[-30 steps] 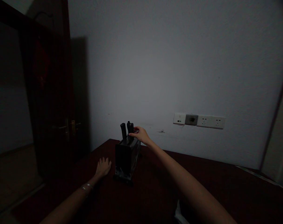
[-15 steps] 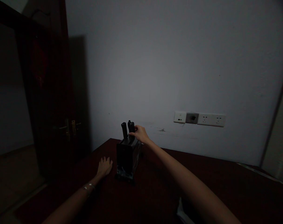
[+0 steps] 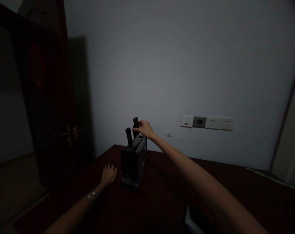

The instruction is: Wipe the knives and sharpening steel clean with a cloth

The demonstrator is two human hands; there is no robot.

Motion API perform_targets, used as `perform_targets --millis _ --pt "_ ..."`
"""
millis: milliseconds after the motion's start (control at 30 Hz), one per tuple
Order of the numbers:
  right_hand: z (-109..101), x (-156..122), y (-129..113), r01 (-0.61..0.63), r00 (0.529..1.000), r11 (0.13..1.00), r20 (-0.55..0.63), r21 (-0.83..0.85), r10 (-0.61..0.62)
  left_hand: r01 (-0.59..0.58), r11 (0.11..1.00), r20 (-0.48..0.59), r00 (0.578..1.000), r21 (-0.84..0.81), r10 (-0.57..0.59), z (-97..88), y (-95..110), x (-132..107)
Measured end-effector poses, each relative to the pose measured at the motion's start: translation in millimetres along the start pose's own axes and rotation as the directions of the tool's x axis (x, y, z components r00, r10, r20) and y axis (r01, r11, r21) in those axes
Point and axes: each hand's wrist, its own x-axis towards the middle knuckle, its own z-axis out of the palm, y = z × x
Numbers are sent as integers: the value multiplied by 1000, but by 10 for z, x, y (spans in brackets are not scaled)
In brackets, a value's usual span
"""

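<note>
Apparently only partway up, the black-handled knife [image 3: 136, 122] pinched in the right hand's [image 3: 146, 129] fingertips stands in the block [image 3: 129, 165] near the frame's lower centre, another handle [image 3: 129, 136] remaining seated, the left hand [image 3: 109, 175] flat with fingers slightly spread.

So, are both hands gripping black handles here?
No, only the right hand grips a black handle; the left hand rests on the dark red table beside the black block.

Socket plates [image 3: 212, 123] along the grey wall [image 3: 162, 65]; dark door [image 3: 52, 107] with metal handle [image 3: 64, 134] at left
</note>
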Motion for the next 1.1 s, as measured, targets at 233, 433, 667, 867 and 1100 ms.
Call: perform_targets --millis 233,433,667,867,1100 --pt "-226 231 -222 63 998 997 -21 -37 -64 12 1000 -18 1000 22 -11 2 10 -3" --pt "-375 371 -391 104 994 991 -37 -79 -108 9 1000 -23 1000 26 -8 -23 11 -26" --pt "-490 505 -510 123 991 988 -45 -97 -128 18 1000 -29 999 23 -17 -14 19 -12" --pt "-640 619 -653 149 984 981 -77 -125 -160 -17 999 -34 999 38 18 -25 9 -29" --pt "-980 686 -907 190 968 973 -138 -132 -208 -4 1000 -24 1000 31 4 -3 -15 -8"
